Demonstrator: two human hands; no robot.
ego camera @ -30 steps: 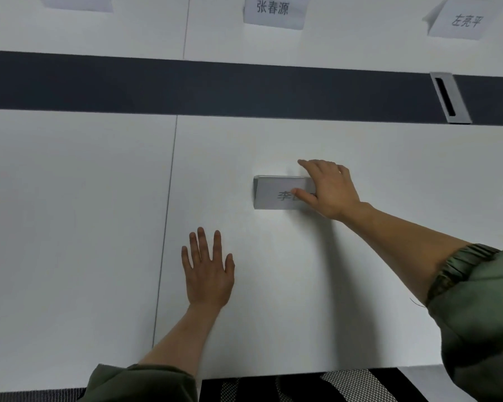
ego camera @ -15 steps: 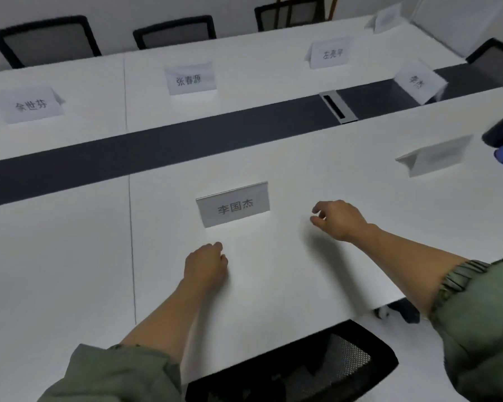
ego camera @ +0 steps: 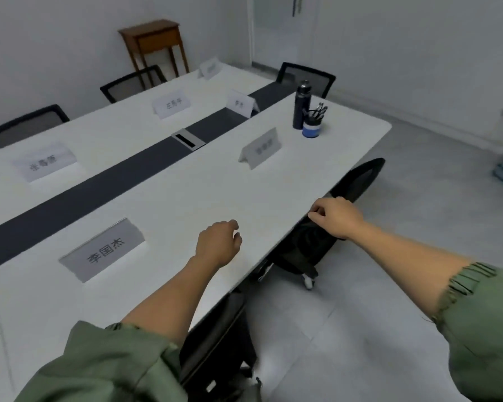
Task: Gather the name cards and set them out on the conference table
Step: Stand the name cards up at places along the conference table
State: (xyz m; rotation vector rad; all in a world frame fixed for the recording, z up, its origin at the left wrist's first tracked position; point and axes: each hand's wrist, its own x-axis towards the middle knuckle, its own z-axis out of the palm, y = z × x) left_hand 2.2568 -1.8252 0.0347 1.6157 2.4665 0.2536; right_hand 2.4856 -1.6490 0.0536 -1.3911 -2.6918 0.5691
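While the nearest name card (ego camera: 102,250) stands upright on the counter (ego camera: 186,192), to the left of our left hand (ego camera: 218,242) and clear of it, we hold nothing. That hand's fingers are loosely curled above the white surface and pinch nothing. Our right hand (ego camera: 336,217) hangs the same way, fingers loosely curled and empty, over the counter's near edge just above the back of a black chair (ego camera: 357,181). A second card (ego camera: 260,147) stands farther along our side, its print too blurred for us to read. Across the dark centre strip we see two more cards (ego camera: 45,165) (ego camera: 172,105), one at the strip's far end (ego camera: 241,104), and another near the far corner (ego camera: 211,68). A dark bottle (ego camera: 301,105) and a pen cup (ego camera: 312,123) stand close together near the far end, well apart from any card. We judge that the nearest card is set and that we are between placements, turned toward the far end of the counter. With both hands empty and no loose cards in view, the next move calls first for finding whatever cards remain to be gathered, if any do. Then we check which seats lack one. A fresh card needs a light pinch at its top fold. We should set it square to the near edge, facing the seat, and in line with its neighbours.
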